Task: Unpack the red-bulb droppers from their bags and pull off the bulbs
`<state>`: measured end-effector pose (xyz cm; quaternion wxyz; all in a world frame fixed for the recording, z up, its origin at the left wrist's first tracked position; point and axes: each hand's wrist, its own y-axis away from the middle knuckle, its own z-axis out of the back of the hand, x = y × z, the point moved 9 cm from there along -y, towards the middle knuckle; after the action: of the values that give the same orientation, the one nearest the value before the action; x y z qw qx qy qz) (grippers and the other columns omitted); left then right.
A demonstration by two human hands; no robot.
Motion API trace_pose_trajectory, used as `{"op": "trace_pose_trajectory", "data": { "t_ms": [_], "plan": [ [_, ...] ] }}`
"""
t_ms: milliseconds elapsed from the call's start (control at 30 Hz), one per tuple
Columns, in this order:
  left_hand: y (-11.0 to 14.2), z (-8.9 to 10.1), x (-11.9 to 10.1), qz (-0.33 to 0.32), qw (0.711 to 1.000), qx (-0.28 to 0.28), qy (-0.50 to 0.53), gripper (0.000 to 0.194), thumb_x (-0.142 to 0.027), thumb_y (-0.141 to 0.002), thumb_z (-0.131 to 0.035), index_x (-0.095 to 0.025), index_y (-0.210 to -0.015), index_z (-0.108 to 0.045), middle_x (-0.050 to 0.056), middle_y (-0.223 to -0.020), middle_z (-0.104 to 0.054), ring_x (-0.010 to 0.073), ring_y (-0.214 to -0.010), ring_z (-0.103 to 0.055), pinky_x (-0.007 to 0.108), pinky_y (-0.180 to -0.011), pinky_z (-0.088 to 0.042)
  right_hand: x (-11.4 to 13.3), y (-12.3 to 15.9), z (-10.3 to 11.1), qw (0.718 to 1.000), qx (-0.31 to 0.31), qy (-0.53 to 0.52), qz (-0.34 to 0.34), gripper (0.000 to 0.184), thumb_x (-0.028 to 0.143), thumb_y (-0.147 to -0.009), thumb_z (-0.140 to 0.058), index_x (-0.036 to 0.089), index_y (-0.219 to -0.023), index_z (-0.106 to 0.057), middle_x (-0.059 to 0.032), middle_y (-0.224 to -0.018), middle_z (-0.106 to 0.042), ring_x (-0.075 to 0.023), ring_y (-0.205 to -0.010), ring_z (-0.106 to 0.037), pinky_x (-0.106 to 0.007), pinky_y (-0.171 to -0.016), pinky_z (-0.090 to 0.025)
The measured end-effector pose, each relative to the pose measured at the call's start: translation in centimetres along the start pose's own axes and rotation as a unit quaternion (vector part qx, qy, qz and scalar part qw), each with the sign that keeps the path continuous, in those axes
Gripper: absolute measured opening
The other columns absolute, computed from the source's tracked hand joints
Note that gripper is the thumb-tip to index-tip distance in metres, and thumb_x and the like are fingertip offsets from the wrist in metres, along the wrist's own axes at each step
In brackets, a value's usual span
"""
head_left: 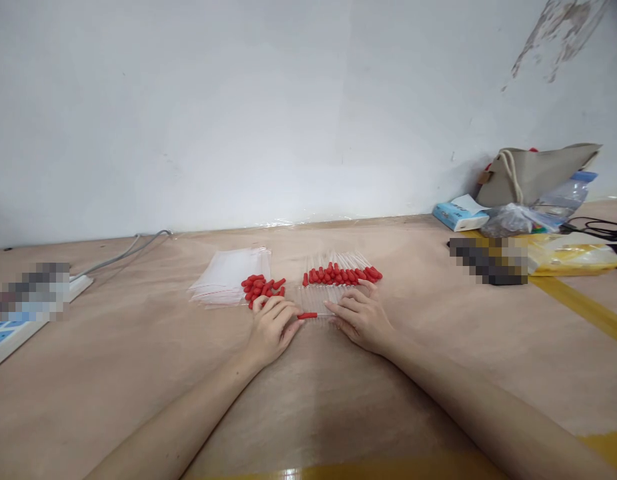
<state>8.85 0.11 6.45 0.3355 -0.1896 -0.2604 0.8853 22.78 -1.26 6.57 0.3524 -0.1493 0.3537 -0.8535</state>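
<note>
The scene is lit softly and fairly dimly; the source of light is not shown. The plain pale grey-white wall (248, 120) is lit most brightly around its middle and greyed toward the upper left. A broad soft shadow is cast on the near middle of the brown paper-covered bench (153, 373). Small glints are seen along the bench's far edge and on the near yellow tape (358, 470). Fine detail is softened among the thin clear tubes (321, 297). Blocky pixelation is laid over patches at left and right, and wide-angle stretching is shown toward the sides.
</note>
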Motion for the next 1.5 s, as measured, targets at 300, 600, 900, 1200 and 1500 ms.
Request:
{"op": "trace_pose_trajectory", "data": {
  "t_ms": [300,600,900,1200,1500],
  "plan": [
    [-0.5,-0.5,-1.3,-0.031,0.999,0.006,0.005,0.02,-0.037,-0.08,-0.054,-0.024,-0.094,-0.061,0.001,-0.089,-0.067,0.0183,-0.088,-0.052,0.038,-0.084,-0.026,0.7,-0.1,-0.6,1.0,0.014,-0.012,0.024,0.017,0.025,-0.085,-0.046,0.022,-0.091,-0.062,0.0008,-0.067,-0.057,-0.0123,-0.07,-0.046,-0.039,-0.091,-0.024],
    [-0.1,-0.3,-2.3,-0.066,0.997,0.017,-0.021,0.019,-0.031,-0.084,-0.049,-0.02,-0.072,-0.06,-0.001,-0.066,-0.062,0.0155,-0.074,-0.051,0.036,-0.079,-0.028,1.6,0.2,-0.5,0.998,0.023,-0.025,0.045,0.016,0.023,-0.085,-0.045,0.023,-0.083,-0.061,0.0029,-0.062,-0.054,-0.0115,-0.067,-0.045,-0.038,-0.089,-0.024],
    [1.4,1.4,1.5,-0.01,0.999,-0.002,-0.037,0.018,-0.024,-0.085,-0.045,-0.022,-0.076,-0.061,0.002,-0.074,-0.063,0.0161,-0.076,-0.053,0.037,-0.079,-0.035,-2.4,1.1,1.5,0.998,-0.011,-0.015,-0.054,0.016,0.023,-0.084,-0.047,0.023,-0.081,-0.062,0.0008,-0.068,-0.061,-0.0127,-0.07,-0.049,-0.036,-0.087,-0.026],
    [0.8,4.6,5.2,0.114,0.981,-0.154,0.034,0.026,-0.019,-0.085,-0.042,-0.018,-0.107,-0.056,0.008,-0.099,-0.05,0.016,-0.091,-0.053,0.03,-0.08,-0.045,-5.5,1.6,1.3,0.979,-0.076,-0.017,-0.186,0.013,0.025,-0.081,-0.049,0.02,-0.082,-0.061,0.0006,-0.064,-0.06,-0.0123,-0.062,-0.053,-0.031,-0.076,-0.03],
    [-3.8,3.7,11.7,0.247,0.966,-0.021,-0.066,0.028,-0.027,-0.075,-0.049,-0.023,-0.103,-0.052,0.001,-0.086,-0.062,0.0204,-0.083,-0.055,0.038,-0.079,-0.036,-4.6,1.0,1.1,0.983,-0.056,0.03,-0.175,0.015,0.02,-0.079,-0.048,0.021,-0.078,-0.063,-0.0003,-0.066,-0.063,-0.0134,-0.065,-0.055,-0.031,-0.076,-0.03]
  ]
}}
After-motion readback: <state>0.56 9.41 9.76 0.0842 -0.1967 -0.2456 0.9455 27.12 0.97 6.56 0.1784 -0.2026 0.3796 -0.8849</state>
